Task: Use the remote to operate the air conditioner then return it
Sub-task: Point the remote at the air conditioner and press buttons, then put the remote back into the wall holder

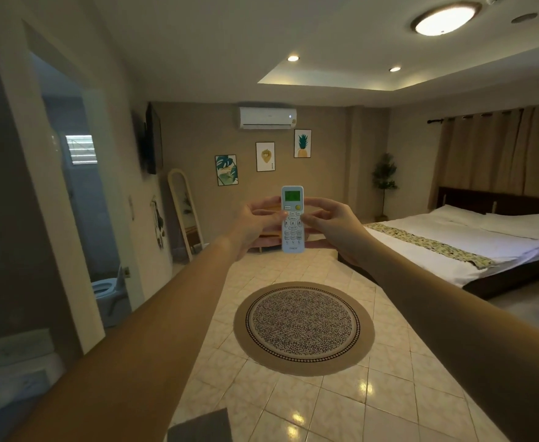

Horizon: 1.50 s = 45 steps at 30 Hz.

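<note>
A white remote (292, 219) with a lit green screen stands upright at arm's length in the middle of the view, its top pointing up towards the far wall. My left hand (257, 225) grips its left side and back. On its right side my right hand (328, 225) holds it, with the thumb resting on the buttons near the middle. The white air conditioner (267, 117) hangs high on the far wall, directly above the remote in the view.
A round woven rug (303, 327) lies on the tiled floor below my arms. A bed (465, 244) stands at the right, a floor mirror (185, 215) and a bathroom doorway (80, 199) at the left. Pictures (265, 156) hang under the air conditioner.
</note>
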Motion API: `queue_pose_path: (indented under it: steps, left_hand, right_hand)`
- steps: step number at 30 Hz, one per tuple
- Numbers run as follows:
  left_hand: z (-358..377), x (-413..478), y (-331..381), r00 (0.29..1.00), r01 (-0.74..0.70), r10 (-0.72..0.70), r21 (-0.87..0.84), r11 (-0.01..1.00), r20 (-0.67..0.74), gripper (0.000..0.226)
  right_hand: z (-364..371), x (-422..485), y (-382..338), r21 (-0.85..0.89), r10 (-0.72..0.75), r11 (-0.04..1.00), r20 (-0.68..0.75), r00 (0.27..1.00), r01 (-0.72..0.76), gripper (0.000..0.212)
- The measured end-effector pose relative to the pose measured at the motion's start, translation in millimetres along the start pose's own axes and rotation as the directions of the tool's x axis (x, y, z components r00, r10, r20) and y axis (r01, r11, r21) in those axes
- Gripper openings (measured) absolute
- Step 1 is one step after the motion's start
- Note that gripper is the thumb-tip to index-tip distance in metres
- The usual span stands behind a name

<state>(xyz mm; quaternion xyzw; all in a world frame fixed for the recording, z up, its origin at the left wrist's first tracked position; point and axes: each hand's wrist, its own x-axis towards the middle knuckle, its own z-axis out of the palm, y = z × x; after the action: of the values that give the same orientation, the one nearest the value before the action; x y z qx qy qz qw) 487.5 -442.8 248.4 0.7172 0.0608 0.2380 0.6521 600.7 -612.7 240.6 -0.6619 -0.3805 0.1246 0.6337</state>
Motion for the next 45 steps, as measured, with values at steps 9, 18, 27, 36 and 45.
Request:
queue_pose_path:
  steps: [9, 18, 27, 36, 45]
  left_hand:
    - [-22.9, -21.6, 1.6, 0.998, -0.013, 0.013, 0.004, 1.000, -0.057, 0.044]
    - [-91.0, -48.0, 7.3, 0.995, -0.009, 0.014, 0.043, 0.999, -0.104, 0.041]
    - [-178.2, -87.7, 9.3, 0.983, 0.017, -0.004, 0.070, 0.997, -0.186, 0.037]
    - [-269.7, -139.2, 0.9, 0.962, 0.041, -0.007, 0.117, 0.992, -0.272, 0.043]
    - [-356.6, -192.6, -13.0, 0.922, 0.063, -0.027, 0.082, 0.995, -0.387, 0.042]
  right_hand:
    - [27.5, -3.1, -1.7, 0.026, -0.039, 0.999, 0.031, 0.999, 0.038, 0.032]
    - [96.0, 3.3, -9.0, 0.052, -0.067, 0.997, 0.093, 0.993, 0.062, 0.036]
    - [192.2, 7.3, -15.4, 0.112, -0.061, 0.993, 0.162, 0.985, 0.043, 0.038]
    - [293.5, 5.3, -16.6, 0.152, -0.073, 0.988, 0.251, 0.965, 0.035, 0.035]
    - [396.5, 4.4, -18.6, 0.115, -0.100, 0.991, 0.359, 0.928, 0.063, 0.039]
